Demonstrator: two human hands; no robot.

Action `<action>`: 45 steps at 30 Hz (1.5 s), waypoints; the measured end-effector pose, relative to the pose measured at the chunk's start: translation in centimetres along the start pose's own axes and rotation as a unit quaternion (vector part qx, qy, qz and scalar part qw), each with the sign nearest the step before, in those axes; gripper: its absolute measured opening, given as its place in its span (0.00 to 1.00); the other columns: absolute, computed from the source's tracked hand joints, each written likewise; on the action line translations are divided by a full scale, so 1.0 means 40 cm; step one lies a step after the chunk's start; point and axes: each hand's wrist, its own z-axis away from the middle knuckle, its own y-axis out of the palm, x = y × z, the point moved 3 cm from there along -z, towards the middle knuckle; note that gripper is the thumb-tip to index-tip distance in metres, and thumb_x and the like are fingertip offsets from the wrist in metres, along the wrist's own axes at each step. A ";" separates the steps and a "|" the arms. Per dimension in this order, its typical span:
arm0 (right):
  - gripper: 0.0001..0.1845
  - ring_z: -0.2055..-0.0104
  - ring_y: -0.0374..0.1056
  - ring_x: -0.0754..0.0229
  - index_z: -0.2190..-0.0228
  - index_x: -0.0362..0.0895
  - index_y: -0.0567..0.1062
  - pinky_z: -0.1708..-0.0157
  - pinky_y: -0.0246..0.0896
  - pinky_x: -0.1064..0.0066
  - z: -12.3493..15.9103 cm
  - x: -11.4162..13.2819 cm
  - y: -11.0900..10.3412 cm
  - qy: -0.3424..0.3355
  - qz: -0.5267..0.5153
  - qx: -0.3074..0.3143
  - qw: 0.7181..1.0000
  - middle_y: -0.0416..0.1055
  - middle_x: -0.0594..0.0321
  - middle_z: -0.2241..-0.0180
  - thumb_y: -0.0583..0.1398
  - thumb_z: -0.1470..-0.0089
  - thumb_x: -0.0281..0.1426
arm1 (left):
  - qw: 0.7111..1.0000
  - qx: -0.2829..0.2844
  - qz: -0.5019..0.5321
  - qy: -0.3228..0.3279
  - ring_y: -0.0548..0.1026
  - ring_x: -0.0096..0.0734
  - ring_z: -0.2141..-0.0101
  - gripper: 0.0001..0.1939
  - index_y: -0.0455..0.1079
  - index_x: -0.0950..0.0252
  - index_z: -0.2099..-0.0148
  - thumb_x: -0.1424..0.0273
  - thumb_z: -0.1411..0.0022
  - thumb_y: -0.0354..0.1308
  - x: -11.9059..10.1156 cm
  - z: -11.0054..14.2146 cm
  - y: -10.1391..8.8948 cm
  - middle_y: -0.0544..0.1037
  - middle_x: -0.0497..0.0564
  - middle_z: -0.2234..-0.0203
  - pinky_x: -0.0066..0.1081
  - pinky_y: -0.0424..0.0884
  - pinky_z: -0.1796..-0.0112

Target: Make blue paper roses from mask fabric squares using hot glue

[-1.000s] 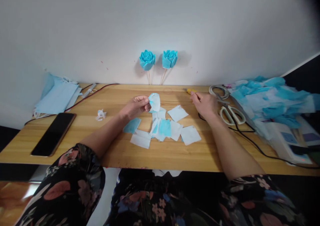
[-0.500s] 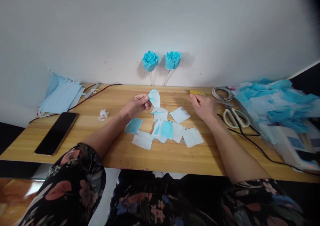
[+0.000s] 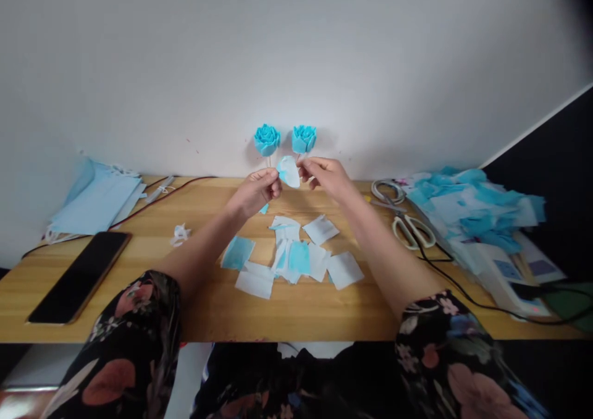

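Up over the table, my left hand (image 3: pixel 260 190) pinches the left edge of a rounded, petal-shaped piece of blue-and-white fabric (image 3: pixel 290 173). My right hand (image 3: pixel 324 175) is at the right edge of this petal, fingers bent together on it. Below both hands lie several square fabric pieces, among them a blue square (image 3: pixel 299 258) and a white square (image 3: pixel 345 270). Behind the petal, two blue fabric flowers (image 3: pixel 267 139) on thin sticks stand against the wall. A bit of a yellow tool (image 3: pixel 367 198) shows beyond my right forearm.
At left are a stack of blue face masks (image 3: pixel 95 199), a black phone (image 3: pixel 79 277) and a crumpled white scrap (image 3: pixel 180 235). On the right lie white-handled scissors (image 3: pixel 412 230), a coiled cable (image 3: pixel 388 191), a heap of blue-and-white scraps (image 3: pixel 477 206) and a white device (image 3: pixel 514 283).
My right hand has left the yellow tool on the table and moved left to the petal's edge. My left hand still holds the petal. The view has shifted slightly.
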 end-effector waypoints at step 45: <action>0.11 0.76 0.63 0.68 0.75 0.41 0.77 0.77 0.56 0.75 0.007 0.010 -0.011 -0.007 0.071 0.059 0.996 0.71 0.64 0.77 0.61 0.48 0.36 | 0.997 -0.019 -0.071 -0.039 0.66 0.21 0.79 0.25 0.69 0.67 0.77 0.53 0.53 0.74 0.065 -0.002 -0.009 0.68 0.46 0.84 0.25 0.59 0.75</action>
